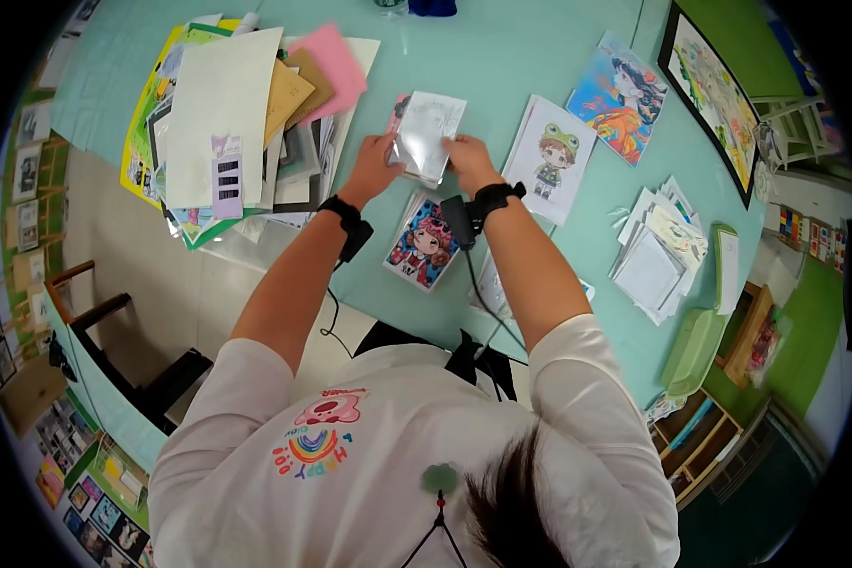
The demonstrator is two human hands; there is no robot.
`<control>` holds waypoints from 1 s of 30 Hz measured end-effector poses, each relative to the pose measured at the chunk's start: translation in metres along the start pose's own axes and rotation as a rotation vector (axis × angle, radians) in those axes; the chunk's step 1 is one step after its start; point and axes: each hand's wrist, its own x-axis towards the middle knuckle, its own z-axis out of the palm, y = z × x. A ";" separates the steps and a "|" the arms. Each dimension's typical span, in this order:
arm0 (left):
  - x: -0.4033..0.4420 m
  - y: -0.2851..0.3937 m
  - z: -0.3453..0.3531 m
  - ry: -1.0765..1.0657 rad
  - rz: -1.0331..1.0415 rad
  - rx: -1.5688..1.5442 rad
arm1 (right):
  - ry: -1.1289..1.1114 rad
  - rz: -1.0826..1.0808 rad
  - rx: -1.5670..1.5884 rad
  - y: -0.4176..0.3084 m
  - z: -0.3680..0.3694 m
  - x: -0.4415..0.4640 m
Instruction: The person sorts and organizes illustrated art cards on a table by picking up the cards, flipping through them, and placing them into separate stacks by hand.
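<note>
A glossy, pale packet of sheets (430, 133), shiny like clear plastic, lies between my hands over the table. My left hand (377, 163) is closed on its left edge, where a strip of pink print shows. On the opposite edge, the fingers of my right hand (470, 159) are closed too. Just below my hands sits a stack of printed cards (420, 244), its top one showing a pink-haired cartoon girl. Right of my right hand lies a white sheet (551, 161) with a cartoon child in a frog hat.
Stacked papers, folders and envelopes (220, 114) cover the left side of the pale green table (483, 57). To the right are a colourful illustration (619, 98), a black-framed picture (705, 95), a pile of cut papers (655, 257) and a green basket (695, 352). Cables hang from both wristbands.
</note>
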 end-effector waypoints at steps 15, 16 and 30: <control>-0.097 0.075 -0.026 -0.326 -0.272 -0.469 | 0.023 0.000 -0.226 0.034 -0.033 -0.179; -0.110 0.074 -0.015 -0.283 -0.262 -0.422 | 0.038 0.043 -0.363 0.051 -0.040 -0.183; -0.170 0.084 -0.003 -0.242 -0.077 0.140 | 0.035 -0.050 -0.491 0.094 -0.039 -0.159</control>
